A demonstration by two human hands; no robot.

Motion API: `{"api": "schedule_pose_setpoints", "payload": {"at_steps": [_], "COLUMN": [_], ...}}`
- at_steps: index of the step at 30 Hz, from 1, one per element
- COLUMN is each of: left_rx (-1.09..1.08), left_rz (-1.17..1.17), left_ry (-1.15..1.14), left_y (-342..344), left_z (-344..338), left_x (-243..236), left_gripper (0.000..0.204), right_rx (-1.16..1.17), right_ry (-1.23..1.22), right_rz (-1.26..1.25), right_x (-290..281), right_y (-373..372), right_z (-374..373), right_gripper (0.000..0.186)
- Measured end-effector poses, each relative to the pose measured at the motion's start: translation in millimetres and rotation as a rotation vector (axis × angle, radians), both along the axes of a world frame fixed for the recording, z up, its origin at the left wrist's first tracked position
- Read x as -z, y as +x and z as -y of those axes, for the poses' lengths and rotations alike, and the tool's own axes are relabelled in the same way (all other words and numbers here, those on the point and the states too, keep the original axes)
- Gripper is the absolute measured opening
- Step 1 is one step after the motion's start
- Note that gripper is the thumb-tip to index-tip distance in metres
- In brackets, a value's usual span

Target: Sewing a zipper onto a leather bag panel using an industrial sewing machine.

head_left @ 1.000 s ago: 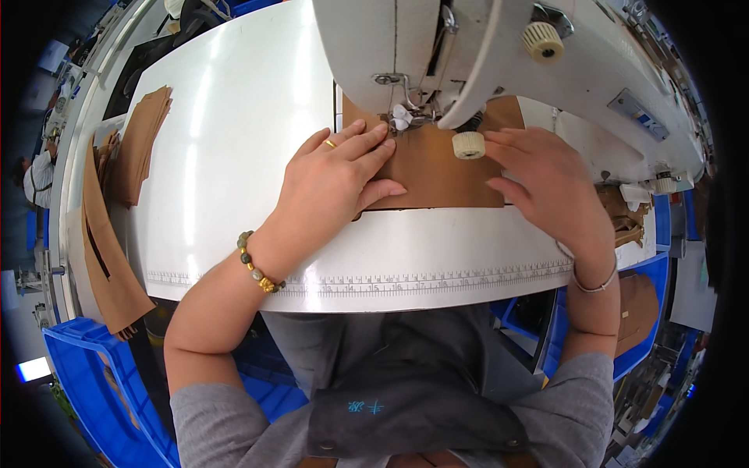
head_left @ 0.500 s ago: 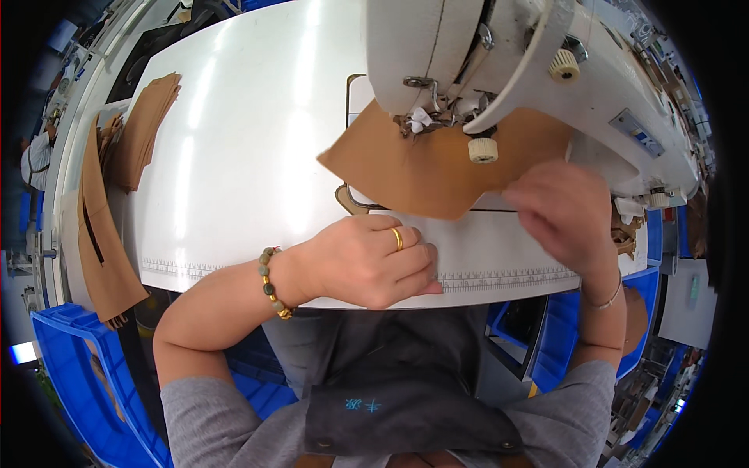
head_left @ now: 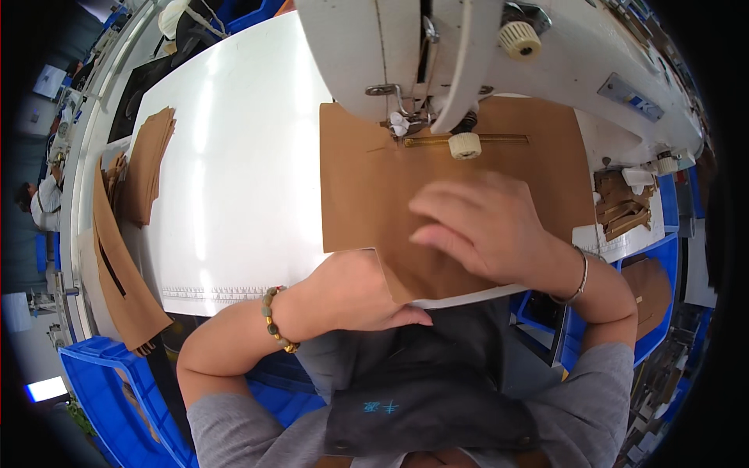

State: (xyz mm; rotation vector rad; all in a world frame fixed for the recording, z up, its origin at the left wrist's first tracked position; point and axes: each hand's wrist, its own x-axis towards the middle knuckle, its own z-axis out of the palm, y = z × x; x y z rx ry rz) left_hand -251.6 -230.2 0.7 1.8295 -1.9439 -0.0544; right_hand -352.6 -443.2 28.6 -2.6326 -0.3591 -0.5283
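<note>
A large brown panel (head_left: 363, 191) with notched corners, leather-like, lies flat under the needle area of a white sewing machine (head_left: 335, 54). A long narrow strip with gold-coloured edges (head_left: 499, 140) runs across its far part, beside the presser foot. My left hand (head_left: 351, 288) is at the table's front edge, the panel's near corner over its fingers; only the thumb shows past it. My right hand (head_left: 484, 226), slightly blurred, hovers over or rests on the panel, thumb and fingers apart with nothing seen between them; contact is unclear.
Stacked brown pieces (head_left: 148, 168) and a long slotted brown piece (head_left: 117, 273) lie at the table's left edge. Small brown scraps (head_left: 624, 207) sit at the right. Blue bins stand low at left (head_left: 117, 398) and right (head_left: 663, 265). A ruler strip (head_left: 218, 294) lines the front edge.
The brown panel, lifted and skewed before, now lies flat and squared, reaching nearer to me. My right hand has moved left over it, and its near corner now covers my left fingers.
</note>
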Motion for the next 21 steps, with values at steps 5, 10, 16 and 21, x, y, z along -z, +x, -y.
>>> {"api": "schedule_pose_setpoints", "payload": {"at_steps": [5, 10, 16, 21], "left_rx": [0.234, -0.061, -0.365, -0.357], "left_rz": [0.177, 0.399, 0.28, 0.271], "left_ry": [-0.187, -0.295, -0.016, 0.015], "left_y": [1, 15, 40, 42], "left_z": [-10, -8, 30, 26], "left_x": [-13, -38, -15, -7], "left_gripper": [0.05, 0.041, 0.075, 0.078], "right_rx": [0.092, 0.072, 0.084, 0.085], "right_ry": [-0.241, -0.298, -0.354, -0.328], "right_rz": [-0.073, -0.033, -0.139, 0.005], "right_x": [36, 33, 21, 24], "right_y": [11, 10, 16, 17], "right_z": [17, 20, 15, 16], "right_gripper": [0.063, 0.064, 0.069, 0.064]}}
